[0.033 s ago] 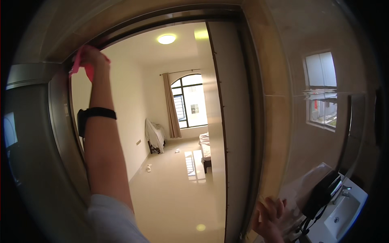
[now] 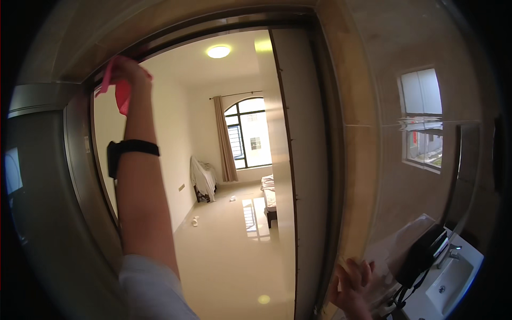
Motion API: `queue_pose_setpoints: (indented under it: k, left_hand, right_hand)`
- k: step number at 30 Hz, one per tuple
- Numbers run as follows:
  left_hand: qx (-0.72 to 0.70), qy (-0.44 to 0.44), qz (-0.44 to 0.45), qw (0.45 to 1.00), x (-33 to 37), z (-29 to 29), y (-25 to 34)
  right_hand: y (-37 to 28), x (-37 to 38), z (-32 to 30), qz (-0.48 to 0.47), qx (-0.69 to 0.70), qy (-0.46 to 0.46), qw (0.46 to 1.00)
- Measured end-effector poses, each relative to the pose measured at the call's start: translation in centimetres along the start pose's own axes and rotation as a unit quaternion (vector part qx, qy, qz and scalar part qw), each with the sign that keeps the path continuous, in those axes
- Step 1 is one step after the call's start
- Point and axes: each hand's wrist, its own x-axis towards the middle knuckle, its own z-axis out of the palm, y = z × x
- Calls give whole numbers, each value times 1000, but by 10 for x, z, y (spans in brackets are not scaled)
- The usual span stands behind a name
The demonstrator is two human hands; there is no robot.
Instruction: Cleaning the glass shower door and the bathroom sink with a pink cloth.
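My left arm reaches up, with my left hand (image 2: pixel 130 72) against the dark door frame (image 2: pixel 213 28) near its upper left corner. A pink cloth (image 2: pixel 122 96) is gripped in that hand, its loose parts hanging beside the wrist; a dark band circles the forearm. At the lower right, my right hand (image 2: pixel 352 282) rests by the tan tiled edge (image 2: pixel 358 213) of the doorway. Its fingers are bent and apart, and nothing shows in them.
Beyond the doorway lies a room with shiny floor (image 2: pixel 224 272), a cloth-draped item (image 2: pixel 202 178), a curtain (image 2: pixel 225 138) and a bed end (image 2: pixel 270 194). A grey door panel (image 2: pixel 304 160) stands at the doorway's right. Right of me are a black hair-dryer-like device (image 2: pixel 421 256) and a white washbasin (image 2: pixel 456 274).
My left hand and the pink cloth have shifted slightly to the right along the top of the door frame. My right hand stays nearly where it was.
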Motion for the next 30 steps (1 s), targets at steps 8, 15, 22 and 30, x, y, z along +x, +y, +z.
queue_pose_setpoints:
  k: [8,15,22,30]
  left_hand:
    - [-101,-187,5,977,-213,86,67]
    - [-2,-339,-37,940,-260,87,76]
    - [-75,-563,-58,821,-317,70,135]
    - [-63,-449,152,878,-383,10,62]
  right_hand:
    - [2,5,0,-14,14,37,999]
    - [2,8,-7,-21,47,41,998]
    - [-3,9,-2,-10,44,40,998]
    - [-13,15,2,-3,63,54,997]
